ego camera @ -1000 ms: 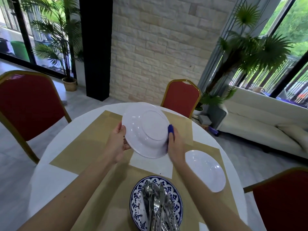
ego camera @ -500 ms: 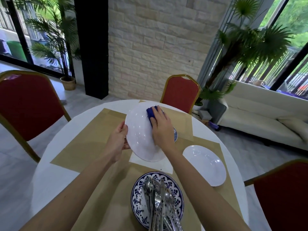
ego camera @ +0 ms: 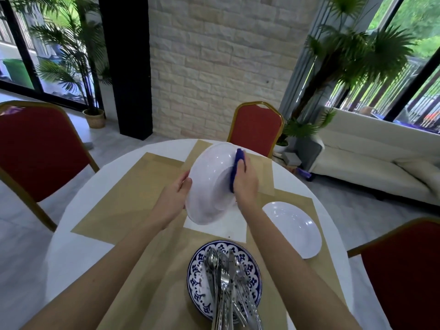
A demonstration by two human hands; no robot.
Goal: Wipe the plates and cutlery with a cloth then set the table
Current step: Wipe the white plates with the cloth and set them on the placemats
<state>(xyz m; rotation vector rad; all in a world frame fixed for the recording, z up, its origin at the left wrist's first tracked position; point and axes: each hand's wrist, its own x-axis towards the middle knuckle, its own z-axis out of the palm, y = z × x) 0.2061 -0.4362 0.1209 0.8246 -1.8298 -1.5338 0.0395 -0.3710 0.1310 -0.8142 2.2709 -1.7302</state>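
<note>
The left hand (ego camera: 177, 198) grips the rim of the tilted white plate (ego camera: 209, 186), the right hand (ego camera: 246, 184) holds the blue cloth (ego camera: 237, 166) against it; the cutlery (ego camera: 225, 279) between the forearms and the table setting are not yet done, I judge.

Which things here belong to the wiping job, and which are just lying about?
Job: held white plate, blue cloth, left hand, right hand, second white plate, cutlery, patterned plate, table.
Lying about: red chair, potted palm, sofa.
</note>
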